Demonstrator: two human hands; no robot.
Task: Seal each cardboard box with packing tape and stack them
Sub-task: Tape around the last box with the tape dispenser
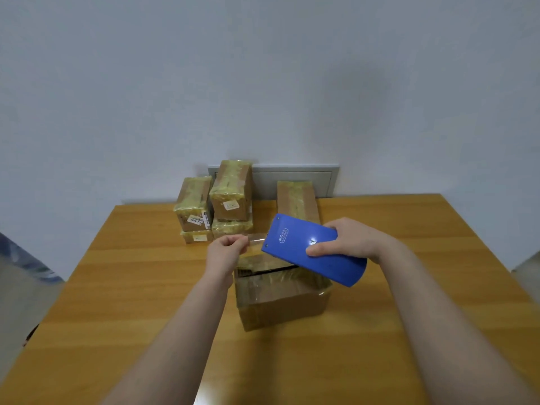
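Note:
A cardboard box sits in the middle of the wooden table, its top flaps slightly apart along a dark gap. Above it my right hand grips a blue tape dispenser, tilted with its front end toward the left. My left hand pinches the free end of clear tape drawn from the dispenser's front. At the back of the table stand taped boxes: a stack of two, a taller stack of two beside it, and a single box to the right.
A white wall rises behind the table, with a grey panel at its foot behind the boxes. The table's left and right edges drop off to the floor.

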